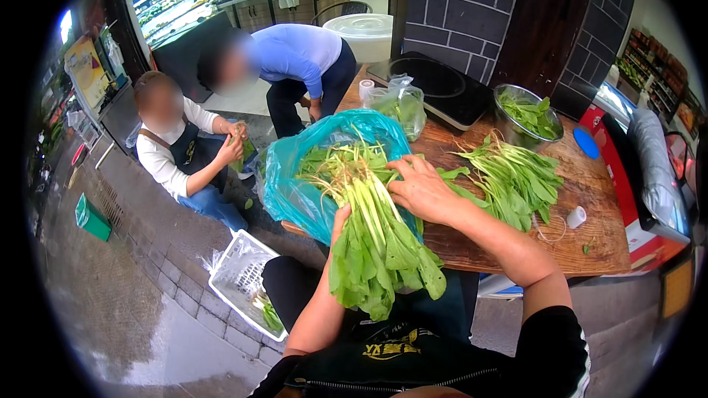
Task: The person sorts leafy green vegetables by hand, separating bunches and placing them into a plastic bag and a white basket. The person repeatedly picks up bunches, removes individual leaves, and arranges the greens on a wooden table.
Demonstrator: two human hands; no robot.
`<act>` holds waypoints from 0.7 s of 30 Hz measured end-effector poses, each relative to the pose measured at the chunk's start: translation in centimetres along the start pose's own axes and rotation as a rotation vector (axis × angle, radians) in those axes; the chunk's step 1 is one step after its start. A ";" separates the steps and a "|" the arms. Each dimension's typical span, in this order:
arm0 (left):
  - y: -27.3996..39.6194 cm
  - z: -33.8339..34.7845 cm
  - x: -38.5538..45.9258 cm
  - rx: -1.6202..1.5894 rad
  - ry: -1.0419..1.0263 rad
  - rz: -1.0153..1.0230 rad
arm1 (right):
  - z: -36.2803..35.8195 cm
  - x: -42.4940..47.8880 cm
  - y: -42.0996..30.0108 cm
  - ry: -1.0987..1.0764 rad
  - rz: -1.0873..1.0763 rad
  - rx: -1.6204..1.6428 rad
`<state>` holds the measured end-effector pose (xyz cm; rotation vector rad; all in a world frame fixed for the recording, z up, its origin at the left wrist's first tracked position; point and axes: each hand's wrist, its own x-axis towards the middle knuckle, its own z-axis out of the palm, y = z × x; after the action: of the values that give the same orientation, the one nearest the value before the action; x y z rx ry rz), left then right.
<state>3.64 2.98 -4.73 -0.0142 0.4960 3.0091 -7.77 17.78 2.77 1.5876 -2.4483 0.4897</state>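
A bunch of leafy greens (381, 232), with pale stems and brown roots, rests in my left hand (341, 220), whose fingers are mostly hidden beneath it. Its roots point away from me over an open teal plastic bag (287, 177); the leaves hang towards my lap. More greens (315, 161) fill the bag. My right hand (417, 185) is bent over the bag's right side, fingertips at the stems; whether they pinch any is hidden. To its right, a pile of similar greens (509, 177) lies on the wooden table (586, 221).
A steel pot of greens (528, 119), an induction cooker (431, 80), a clear bag of greens (398, 105) and a tape roll (576, 217) stand on the table. Left, a seated person (182, 143) handles greens near a white crate (235, 282); another person (298, 61) bends down.
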 end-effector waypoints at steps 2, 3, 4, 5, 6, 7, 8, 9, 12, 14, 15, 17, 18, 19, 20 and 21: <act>-0.2 -0.2 0.1 -0.004 -0.027 0.014 | -0.2 0.0 -0.9 0.068 0.027 -0.093; -0.3 0.0 0.2 -0.005 -0.006 0.012 | -0.3 0.1 -1.3 0.102 0.043 -0.144; -0.5 0.3 0.3 -0.006 0.014 0.010 | 0.1 0.1 -1.3 0.139 0.034 -0.213; -0.6 0.6 0.5 -0.007 0.035 0.008 | 0.8 0.3 -1.0 0.177 0.025 -0.282; -0.8 1.0 0.5 0.000 0.038 0.007 | 1.4 0.3 -0.7 0.215 0.017 -0.348; -1.0 1.5 0.5 -0.005 0.042 0.017 | 1.8 0.4 -0.5 0.239 0.002 -0.350; -1.2 2.0 0.3 -0.009 0.046 0.028 | 2.1 0.4 -0.3 0.264 -0.012 -0.351; -1.3 2.3 0.2 -0.013 0.049 0.039 | 2.4 0.5 -0.1 0.290 -0.028 -0.352; -1.5 1.6 0.2 -0.027 0.028 0.042 | 3.3 0.6 0.3 0.365 -0.096 -0.364; -1.7 1.4 0.0 -0.040 0.038 0.045 | 4.1 0.4 0.4 0.358 -0.057 -0.392; -1.8 1.6 0.1 -0.043 0.045 0.043 | 4.4 0.3 0.5 0.354 -0.034 -0.410; -1.9 2.0 0.3 -0.043 0.077 0.053 | 5.2 0.2 1.1 0.390 -0.028 -0.438; -2.0 2.2 0.2 -0.034 0.105 0.057 | 5.3 -0.2 1.1 0.409 -0.012 -0.451; -2.2 2.3 0.3 -0.024 0.132 0.058 | 5.5 -0.2 1.1 0.417 -0.019 -0.449; -1.9 1.2 0.7 -0.025 0.069 0.062 | 5.8 0.1 1.0 0.424 -0.024 -0.448; -2.0 0.9 0.5 -0.018 0.034 0.082 | 6.0 0.1 1.1 0.430 -0.016 -0.453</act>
<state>3.29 5.21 -4.51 -0.0478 0.4848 3.0983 -8.67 15.86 -2.90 1.1732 -2.0339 0.2181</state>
